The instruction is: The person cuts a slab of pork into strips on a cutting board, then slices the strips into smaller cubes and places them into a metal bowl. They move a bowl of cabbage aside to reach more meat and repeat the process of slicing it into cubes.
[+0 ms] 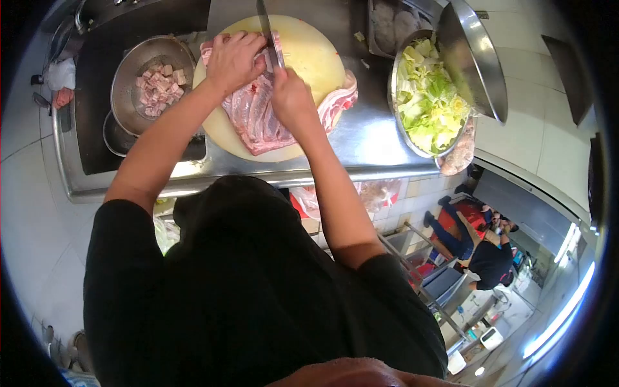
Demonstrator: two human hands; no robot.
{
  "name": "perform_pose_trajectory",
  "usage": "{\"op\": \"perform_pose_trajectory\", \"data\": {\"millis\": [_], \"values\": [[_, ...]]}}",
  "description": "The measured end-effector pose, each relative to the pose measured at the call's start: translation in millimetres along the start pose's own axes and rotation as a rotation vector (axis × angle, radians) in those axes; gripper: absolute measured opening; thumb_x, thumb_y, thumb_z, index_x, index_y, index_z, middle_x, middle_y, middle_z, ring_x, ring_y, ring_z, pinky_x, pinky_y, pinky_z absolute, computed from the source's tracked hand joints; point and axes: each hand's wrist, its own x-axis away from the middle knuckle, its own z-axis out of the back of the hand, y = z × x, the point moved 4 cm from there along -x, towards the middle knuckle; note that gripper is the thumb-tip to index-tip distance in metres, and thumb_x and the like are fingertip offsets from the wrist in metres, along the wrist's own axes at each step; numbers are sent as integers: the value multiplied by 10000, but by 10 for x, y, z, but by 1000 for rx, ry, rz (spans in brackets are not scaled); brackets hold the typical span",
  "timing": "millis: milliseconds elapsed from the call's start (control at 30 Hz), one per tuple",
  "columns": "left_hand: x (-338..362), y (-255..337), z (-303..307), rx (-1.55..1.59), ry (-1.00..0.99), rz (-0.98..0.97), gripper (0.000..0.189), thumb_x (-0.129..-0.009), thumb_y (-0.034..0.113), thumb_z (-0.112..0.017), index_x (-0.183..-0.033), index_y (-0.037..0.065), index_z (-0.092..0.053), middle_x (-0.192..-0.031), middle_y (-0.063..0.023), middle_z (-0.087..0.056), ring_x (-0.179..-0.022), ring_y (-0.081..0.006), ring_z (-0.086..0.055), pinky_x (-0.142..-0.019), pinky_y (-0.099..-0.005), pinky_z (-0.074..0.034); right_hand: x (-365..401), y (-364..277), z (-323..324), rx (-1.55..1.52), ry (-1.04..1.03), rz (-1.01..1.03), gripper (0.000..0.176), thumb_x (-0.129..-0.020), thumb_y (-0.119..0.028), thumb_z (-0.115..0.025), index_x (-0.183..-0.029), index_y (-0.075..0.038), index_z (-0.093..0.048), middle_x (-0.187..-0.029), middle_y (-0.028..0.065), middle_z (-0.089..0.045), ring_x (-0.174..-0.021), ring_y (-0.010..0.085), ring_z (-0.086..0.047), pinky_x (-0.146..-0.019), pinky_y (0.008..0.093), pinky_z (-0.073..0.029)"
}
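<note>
I have the steel counter (pixel 377 147) across the upper half of my head view, with a round, yellowish cutting board (pixel 316 48) on it. Right of the board I see an oval bowl (pixel 394 97) full of leafy greens (pixel 429 97), a wide metal pan (pixel 474 55) standing tilted beside it. To the left, over the sink (pixel 93 145), a round metal bowl (pixel 124 80) holds cut chunks of meat. The slab of meat (pixel 261 119) lies on the board, under both hands; another piece of meat (pixel 342 98) overhangs the board's right edge, and I can't tell whether the two are joined. My left hand (pixel 238 61) lies on the slab's upper part, fingers bent, not wrapped around anything I can see. My right hand (pixel 293 97) is closed around the handle of the knife (pixel 265 26), its blade pointing away, just beside the left fingertips. Smallest are the meat chunks (pixel 158 87), pale pink.
</note>
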Motion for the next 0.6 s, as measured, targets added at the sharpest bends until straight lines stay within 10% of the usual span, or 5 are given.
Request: {"op": "perform_pose_trajectory", "data": {"millis": [333,433,600], "values": [[-58,-57,74,-38,196,-44,411,-852,315,-654,-1227,152,-621,-1098,-34,-637,-1093,-229,-596,-986,-530,-400,50,-117,232,52,32,164,566,-1097,-406,-336,-1057,77,-630,-1015,375,-665,-1007,547,-616,-923,535,-490],[-29,-44,65,-18,212,-36,411,-849,309,-641,-1212,117,-618,-1139,-71,-638,-1119,-261,-600,-1006,-530,-401,649,-61,332,-157,-193,-310,576,-1103,-423,-335,-1076,79,-617,-971,396,-649,-955,573,-603,-887,552,-488],[-101,-83,75,-44,164,-15,433,-840,312,-662,-1232,134,-618,-1107,-55,-628,-1092,-253,-600,-960,-514,-405,522,55,106,48,14,33,544,-1100,-398,-344,-1100,65,-628,-994,396,-656,-978,555,-637,-897,574,-503]]}}
